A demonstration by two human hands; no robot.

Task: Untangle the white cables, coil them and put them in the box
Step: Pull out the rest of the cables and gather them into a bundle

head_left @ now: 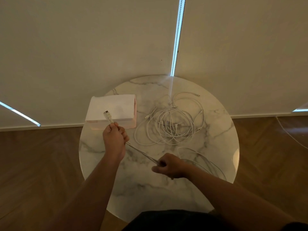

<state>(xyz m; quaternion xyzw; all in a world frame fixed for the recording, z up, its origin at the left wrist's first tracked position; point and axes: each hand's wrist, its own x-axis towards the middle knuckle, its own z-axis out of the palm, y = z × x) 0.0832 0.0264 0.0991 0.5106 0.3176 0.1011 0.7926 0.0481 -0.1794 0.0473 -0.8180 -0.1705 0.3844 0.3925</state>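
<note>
A tangle of several white cables lies on the round marble table, right of centre. My left hand is shut on one white cable near its plug end, and the plug sticks up over the white box. That cable runs taut down to my right hand, which is also shut on it. Behind my right hand its slack loops trail over the table's right front. The box stands at the table's back left with a pale pink side; I cannot see inside it.
The table stands against a cream wall with roller blinds and a bead chain. Wooden floor surrounds it. A thin cord runs across the floor at the right. Bare marble shows at the front between my arms.
</note>
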